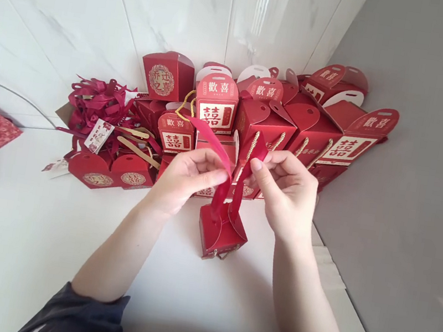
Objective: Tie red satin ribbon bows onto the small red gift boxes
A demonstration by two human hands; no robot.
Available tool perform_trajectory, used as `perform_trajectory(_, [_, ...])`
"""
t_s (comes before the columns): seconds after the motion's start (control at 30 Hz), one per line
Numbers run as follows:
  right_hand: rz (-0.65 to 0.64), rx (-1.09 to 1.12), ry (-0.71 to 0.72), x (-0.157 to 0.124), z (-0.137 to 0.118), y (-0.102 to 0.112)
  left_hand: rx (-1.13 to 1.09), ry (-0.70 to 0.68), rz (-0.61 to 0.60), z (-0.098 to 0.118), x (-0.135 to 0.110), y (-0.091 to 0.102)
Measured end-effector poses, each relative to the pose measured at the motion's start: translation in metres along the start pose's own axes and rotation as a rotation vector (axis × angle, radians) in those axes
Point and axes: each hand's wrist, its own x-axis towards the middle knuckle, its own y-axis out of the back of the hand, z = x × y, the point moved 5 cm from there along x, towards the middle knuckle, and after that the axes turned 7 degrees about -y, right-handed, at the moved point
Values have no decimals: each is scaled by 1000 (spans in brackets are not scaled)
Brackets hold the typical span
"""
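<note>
Two hands work a red ribbon above a small gift box.

On the white counter (15, 245), the box (220, 233) stands just below both hands; the left hand (186, 177) and right hand (285, 190) each pinch the ribbon (222, 188) rising from it. Behind, red boxes (263, 116) crowd the tiled wall, loose ribbons (97, 98) heaped at left.

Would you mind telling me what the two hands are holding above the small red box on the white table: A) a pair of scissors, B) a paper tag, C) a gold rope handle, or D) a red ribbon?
D: the left hand and right hand each pinch the red ribbon, which runs down to the small red box.
</note>
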Motion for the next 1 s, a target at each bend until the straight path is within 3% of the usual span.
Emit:
perform_trajectory(0.17, [-63, -37, -124, 1, 17, -4, 126, 102, -4, -16, -7, -3])
perform_trajectory(0.3, [-101, -43, -153, 4, 24, -5, 190, 44, 49, -20, -5, -3])
perform_trajectory(0.53, [-226, -218, -150, 1, 24, -3, 258, 66, 0, -31, -3, -3])
perform_trajectory(0.7, [-305, -400, -53, -3, 13, -1, 522, -87, -20, -11, -8, -8])
perform_trajectory(0.8, [-277, -323, -30, -4, 5, 5, 637, -181, -23, 7, -13, -4])
perform_trajectory(0.87, [-259, -260, -42, -5, 1, 10, 735, -195, -175, 11, -17, 3])
perform_trajectory(0.97, [-210, -244, -45, -5, -6, 19, 816, -17, -656, -8, -34, 15])
perform_trajectory(1.0, [-198, -243, -45, -5, -7, 21, 811, 57, -758, -16, -41, 23])
